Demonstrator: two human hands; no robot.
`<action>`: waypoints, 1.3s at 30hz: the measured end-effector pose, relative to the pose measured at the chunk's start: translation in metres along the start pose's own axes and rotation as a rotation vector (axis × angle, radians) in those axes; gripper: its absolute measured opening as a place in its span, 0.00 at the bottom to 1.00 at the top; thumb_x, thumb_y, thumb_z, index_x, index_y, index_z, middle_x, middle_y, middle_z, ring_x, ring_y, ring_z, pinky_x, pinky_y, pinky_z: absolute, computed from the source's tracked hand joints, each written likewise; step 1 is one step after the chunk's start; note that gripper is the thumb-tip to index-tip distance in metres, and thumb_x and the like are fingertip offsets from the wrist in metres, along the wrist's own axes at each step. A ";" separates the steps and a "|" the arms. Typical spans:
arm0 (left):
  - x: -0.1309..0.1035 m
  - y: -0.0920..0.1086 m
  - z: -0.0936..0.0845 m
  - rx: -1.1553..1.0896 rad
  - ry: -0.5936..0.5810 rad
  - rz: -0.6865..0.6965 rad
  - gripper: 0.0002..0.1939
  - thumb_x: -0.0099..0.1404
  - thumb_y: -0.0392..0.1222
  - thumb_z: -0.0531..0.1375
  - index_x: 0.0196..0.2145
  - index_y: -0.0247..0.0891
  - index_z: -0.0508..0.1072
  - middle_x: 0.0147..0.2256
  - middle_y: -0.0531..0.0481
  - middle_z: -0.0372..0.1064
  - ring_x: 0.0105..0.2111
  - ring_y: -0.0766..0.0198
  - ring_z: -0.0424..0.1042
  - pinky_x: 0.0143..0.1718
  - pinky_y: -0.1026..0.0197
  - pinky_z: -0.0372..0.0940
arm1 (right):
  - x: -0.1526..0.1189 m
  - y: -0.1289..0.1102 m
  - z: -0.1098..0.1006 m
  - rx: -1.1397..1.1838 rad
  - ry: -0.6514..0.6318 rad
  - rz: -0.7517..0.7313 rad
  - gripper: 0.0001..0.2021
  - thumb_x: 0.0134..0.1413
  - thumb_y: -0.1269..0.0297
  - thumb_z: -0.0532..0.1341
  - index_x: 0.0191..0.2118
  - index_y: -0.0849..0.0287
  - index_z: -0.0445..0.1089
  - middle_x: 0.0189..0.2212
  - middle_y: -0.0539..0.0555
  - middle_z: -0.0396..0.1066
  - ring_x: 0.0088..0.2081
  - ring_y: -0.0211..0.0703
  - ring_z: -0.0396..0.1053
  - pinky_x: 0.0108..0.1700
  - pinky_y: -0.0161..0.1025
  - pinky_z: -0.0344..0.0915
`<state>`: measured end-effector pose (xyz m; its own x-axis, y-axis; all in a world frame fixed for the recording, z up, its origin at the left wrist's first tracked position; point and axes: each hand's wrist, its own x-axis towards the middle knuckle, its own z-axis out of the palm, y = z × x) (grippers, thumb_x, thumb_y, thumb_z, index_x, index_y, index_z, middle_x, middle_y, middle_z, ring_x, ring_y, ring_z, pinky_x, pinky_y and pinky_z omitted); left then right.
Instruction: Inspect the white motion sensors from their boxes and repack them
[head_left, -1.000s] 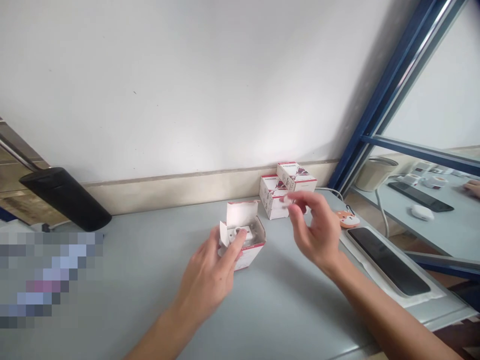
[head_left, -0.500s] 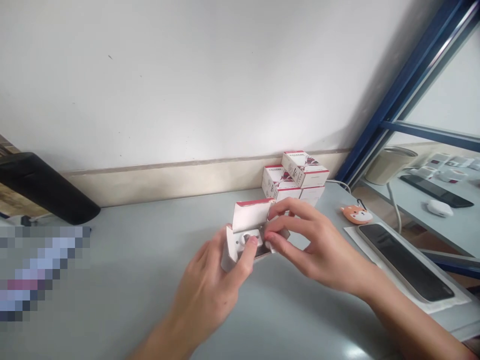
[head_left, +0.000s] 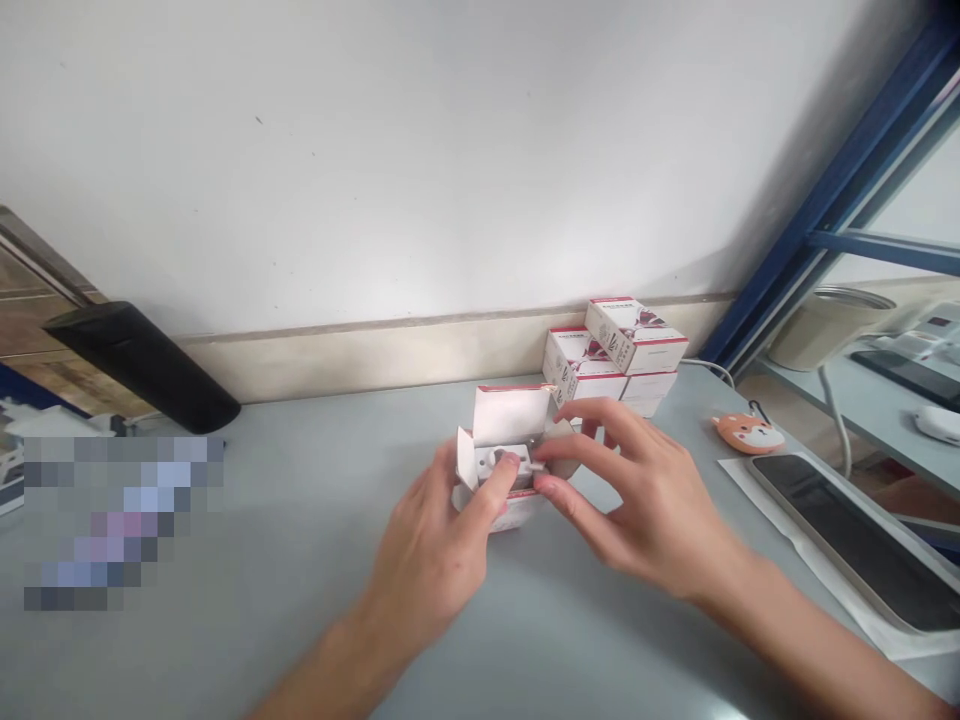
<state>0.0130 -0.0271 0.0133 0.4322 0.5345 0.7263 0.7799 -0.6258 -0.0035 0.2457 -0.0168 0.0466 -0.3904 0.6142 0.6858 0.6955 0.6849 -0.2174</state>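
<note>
1. The left hand [head_left: 431,555] is grasping the open box [head_left: 514,512], its thumb pressing on the white part [head_left: 491,460] inside.
2. The right hand [head_left: 652,490] is working at the box's right end, fingers curling into the opening; whether they are pinching anything, I cannot tell.
3. This is looking like fitting or adjusting the contents, calling for a steady left grip and small, shallow finger moves.
4. The lid [head_left: 512,415] is standing up at the back; the side flaps are narrowing the way in.
5. Stacked boxes [head_left: 637,350] are sitting just behind the right hand, the phone [head_left: 855,540] lying farther right.
6. The wider room on the bench [head_left: 300,520] is lying leftward.
</note>
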 end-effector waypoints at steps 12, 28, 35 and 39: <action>-0.003 -0.010 0.005 -0.472 -0.108 -0.278 0.26 0.79 0.31 0.46 0.68 0.52 0.61 0.56 0.45 0.69 0.46 0.63 0.77 0.42 0.61 0.75 | -0.002 0.008 0.013 0.075 -0.036 -0.094 0.10 0.71 0.65 0.61 0.53 0.47 0.74 0.54 0.60 0.66 0.47 0.50 0.72 0.44 0.47 0.75; 0.001 -0.015 -0.001 -0.455 -0.046 -0.132 0.21 0.78 0.31 0.49 0.62 0.46 0.69 0.67 0.41 0.62 0.55 0.59 0.76 0.48 0.59 0.76 | -0.006 -0.006 0.034 0.862 -0.027 0.356 0.25 0.73 0.56 0.60 0.70 0.42 0.56 0.58 0.56 0.73 0.57 0.49 0.72 0.58 0.52 0.76; -0.004 -0.019 0.009 -0.534 -0.064 -0.202 0.20 0.79 0.35 0.50 0.64 0.47 0.66 0.67 0.39 0.64 0.62 0.55 0.72 0.56 0.51 0.74 | -0.008 -0.003 0.035 0.674 0.019 0.234 0.19 0.73 0.59 0.59 0.65 0.46 0.62 0.53 0.58 0.74 0.53 0.48 0.73 0.55 0.50 0.75; -0.009 -0.021 0.018 -0.661 0.068 -0.227 0.25 0.79 0.37 0.54 0.69 0.46 0.53 0.66 0.35 0.65 0.60 0.56 0.74 0.57 0.48 0.74 | -0.008 0.002 0.032 0.550 -0.028 0.072 0.13 0.75 0.61 0.56 0.60 0.49 0.68 0.57 0.60 0.72 0.55 0.50 0.74 0.55 0.49 0.75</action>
<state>0.0005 -0.0087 -0.0052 0.2457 0.6696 0.7009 0.3992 -0.7288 0.5564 0.2304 -0.0081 0.0181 -0.3750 0.6720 0.6386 0.3064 0.7400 -0.5988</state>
